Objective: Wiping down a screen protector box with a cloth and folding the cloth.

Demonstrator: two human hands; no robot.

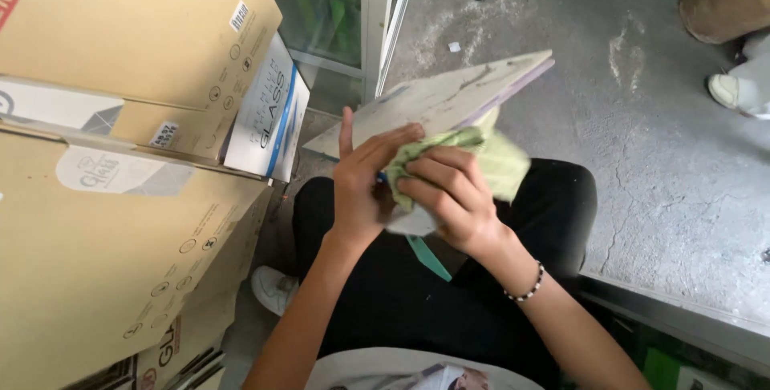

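Your left hand grips the pale board; your right hand is clenched on the green cloth, pressed against it.

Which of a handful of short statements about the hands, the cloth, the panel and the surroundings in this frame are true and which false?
1. The right hand grips a light green cloth. True.
2. The left hand lies flat on the floor. False: it is raised at the near end of the flat panel, fingers against it.
3. Cardboard boxes are stacked on the person's left. True.
4. The right wrist is bare. False: it wears a beaded bracelet.
5. The floor is carpeted. False: it is grey, cracked concrete.
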